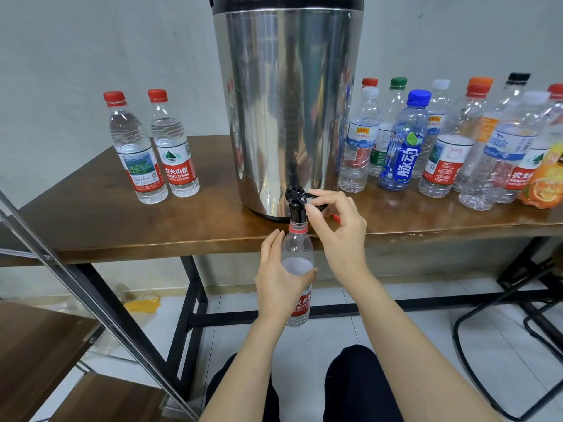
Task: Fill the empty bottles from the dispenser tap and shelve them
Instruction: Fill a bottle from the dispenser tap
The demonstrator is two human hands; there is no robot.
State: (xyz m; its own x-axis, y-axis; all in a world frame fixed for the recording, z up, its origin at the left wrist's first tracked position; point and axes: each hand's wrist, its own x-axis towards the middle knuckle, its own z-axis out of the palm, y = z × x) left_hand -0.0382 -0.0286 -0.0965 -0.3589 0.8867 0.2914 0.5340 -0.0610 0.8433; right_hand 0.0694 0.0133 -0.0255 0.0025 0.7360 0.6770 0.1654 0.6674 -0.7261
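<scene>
Right hand [332,226]: thumb and forefinger pinch the short black lever [316,197] of the black plastic tap [295,205]. The other fingers are curled loosely beneath.

Left hand [278,281]: wrapped round the body of the clear plastic bottle with red neck ring and red label [297,251]. I hold it upright below the worktop edge, with its open mouth directly under the spout. Whether rim and spout touch, I cannot tell.

A pale water surface shows at about my left thumb, just under the shoulder. I judge the fill well along, with little headroom left.

Risks from here:
- Overflow. The neck narrows fast, so a late release of the lever would spill water over my left hand and onto the floor.
- Misalignment. If the bottle drops or tilts, the stream misses the small mouth.
- Squeeze. The thin wall may buckle under my grip and push water out of the top.
- Slip. A wet bottle is heavier and slicker when I draw it away.

Outward: the tall stainless-steel dispenser drum [289,102] stands at the front of the brown wooden worktop [122,226]. A small red cap [336,218] lies just behind my right hand, where I could easily knock it off the edge. Two capped full bottles [152,147] stand to the left, well apart from the drum. A crowd of capped empty bottles [457,141] stands close-packed on the right and would topple if brushed. The brown wood-and-metal shelf [39,339] waits at lower left.
</scene>
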